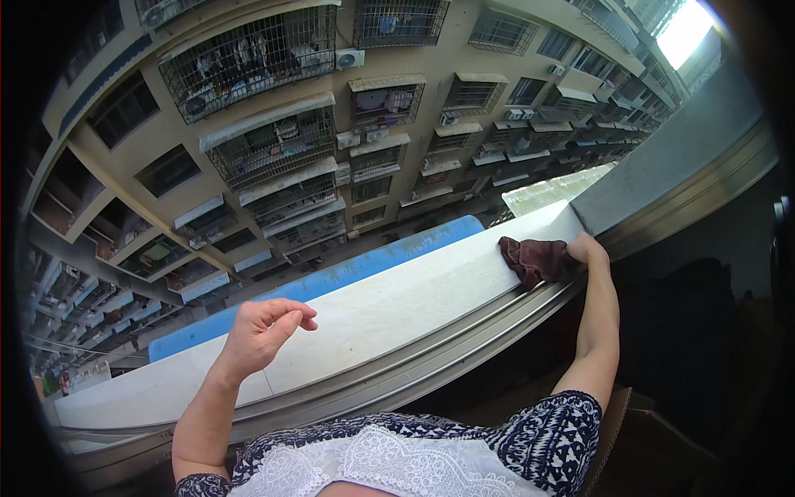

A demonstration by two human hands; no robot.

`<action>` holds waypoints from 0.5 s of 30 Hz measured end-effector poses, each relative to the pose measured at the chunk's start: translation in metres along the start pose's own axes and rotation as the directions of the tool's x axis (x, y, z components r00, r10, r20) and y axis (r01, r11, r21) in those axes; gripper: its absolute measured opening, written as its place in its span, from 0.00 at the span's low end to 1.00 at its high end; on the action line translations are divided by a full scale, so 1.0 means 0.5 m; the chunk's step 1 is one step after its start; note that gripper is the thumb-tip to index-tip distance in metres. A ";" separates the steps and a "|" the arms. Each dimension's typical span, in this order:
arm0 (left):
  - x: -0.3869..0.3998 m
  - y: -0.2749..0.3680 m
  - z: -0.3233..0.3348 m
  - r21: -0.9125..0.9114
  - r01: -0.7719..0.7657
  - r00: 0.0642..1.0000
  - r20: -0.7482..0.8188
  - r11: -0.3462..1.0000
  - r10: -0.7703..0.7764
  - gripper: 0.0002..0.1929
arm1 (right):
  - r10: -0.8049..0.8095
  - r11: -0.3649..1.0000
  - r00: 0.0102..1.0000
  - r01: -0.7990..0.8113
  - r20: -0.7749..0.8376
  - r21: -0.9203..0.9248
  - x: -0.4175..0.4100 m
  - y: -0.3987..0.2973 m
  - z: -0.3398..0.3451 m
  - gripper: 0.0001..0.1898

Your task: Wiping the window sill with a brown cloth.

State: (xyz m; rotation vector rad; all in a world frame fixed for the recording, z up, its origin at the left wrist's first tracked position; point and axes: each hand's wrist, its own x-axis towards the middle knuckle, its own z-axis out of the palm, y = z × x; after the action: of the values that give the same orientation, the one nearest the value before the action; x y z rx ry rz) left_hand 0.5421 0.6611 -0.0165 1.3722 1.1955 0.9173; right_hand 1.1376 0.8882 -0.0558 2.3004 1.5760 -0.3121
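Observation:
My right hand [587, 248] is closed on a dark maroon cloth [539, 261]. The crumpled cloth rests at the right end of a pale tiled windowsill [397, 304], beside the window frame, and part of it overlaps the sill's inner edge. Over the left part of the sill, my left hand [268, 330] is raised with its fingers curled loosely and nothing visible in them. Whether its thumb and fingertips touch is hard to make out. Metal sliding-window tracks [435, 366] run along the inner edge of the sill, between it and my body.
The metal window frame [677, 168] rises at the right. Outside, below the sill, lies a blue awning [323, 273]. An apartment building [298, 143] with caged balconies stands opposite, several storeys high. A cardboard box [612, 435] sits beside me at lower right.

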 end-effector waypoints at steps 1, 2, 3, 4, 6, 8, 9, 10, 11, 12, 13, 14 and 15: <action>-0.002 0.002 -0.001 -0.004 0.002 1.000 -0.014 1.000 -0.002 0.11 | -0.040 0.999 0.999 0.040 -0.015 -0.018 -0.018 -0.026 0.001 0.25; -0.004 0.004 -0.004 0.005 -0.004 0.999 -0.032 1.000 0.004 0.11 | -0.078 0.996 0.997 0.077 -0.029 -0.036 -0.039 -0.053 0.004 0.25; -0.003 0.009 -0.012 0.006 0.007 1.000 -0.018 1.000 -0.007 0.11 | -0.085 0.996 0.996 0.085 0.009 -0.012 -0.057 -0.073 -0.001 0.25; -0.005 0.018 -0.017 0.024 -0.042 0.998 -0.035 0.999 0.043 0.11 | -0.079 0.997 0.995 0.079 0.054 0.010 -0.079 -0.092 -0.011 0.25; -0.009 0.035 -0.021 0.020 -0.117 0.992 -0.052 0.993 0.117 0.10 | -0.080 0.994 0.995 0.083 0.055 -0.066 -0.133 -0.131 -0.029 0.25; 0.004 0.037 -0.024 -0.015 -0.163 0.985 -0.061 0.987 0.161 0.11 | -0.083 0.992 0.991 0.092 0.100 -0.092 -0.169 -0.175 -0.021 0.25; 0.013 0.039 -0.021 -0.038 -0.188 0.981 -0.060 0.981 0.185 0.11 | -0.075 0.993 0.993 0.083 0.095 -0.088 -0.184 -0.188 -0.012 0.25; 0.021 0.039 -0.019 -0.041 -0.194 0.980 -0.049 0.980 0.192 0.11 | -0.142 0.987 0.989 0.144 0.040 -0.071 -0.198 -0.193 0.003 0.23; 0.030 0.040 -0.015 -0.045 -0.208 0.978 -0.030 0.977 0.207 0.11 | -0.204 0.977 0.979 0.203 -0.019 -0.059 -0.212 -0.198 0.015 0.22; 0.038 0.039 -0.012 -0.050 -0.221 0.975 -0.013 0.974 0.221 0.12 | -0.216 0.974 0.976 0.214 -0.014 -0.068 -0.228 -0.211 0.026 0.22; 0.048 0.036 -0.010 -0.053 -0.234 0.972 -0.012 0.971 0.233 0.12 | -0.235 0.969 0.972 0.233 -0.013 -0.079 -0.241 -0.231 0.032 0.23; 0.061 0.032 -0.007 -0.058 -0.245 0.969 0.005 0.968 0.246 0.12 | -0.266 0.962 0.964 0.264 -0.020 -0.075 -0.257 -0.249 0.037 0.22; 0.065 0.028 -0.010 -0.057 -0.247 0.968 0.018 0.967 0.249 0.13 | -0.305 0.951 0.952 0.303 -0.019 -0.067 -0.281 -0.278 0.051 0.22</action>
State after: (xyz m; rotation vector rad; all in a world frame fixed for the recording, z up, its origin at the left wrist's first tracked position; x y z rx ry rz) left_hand 0.5465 0.6947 -0.0048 1.5077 0.9868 1.0965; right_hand 0.9573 0.8036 -0.0489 2.0202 1.9287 -0.2977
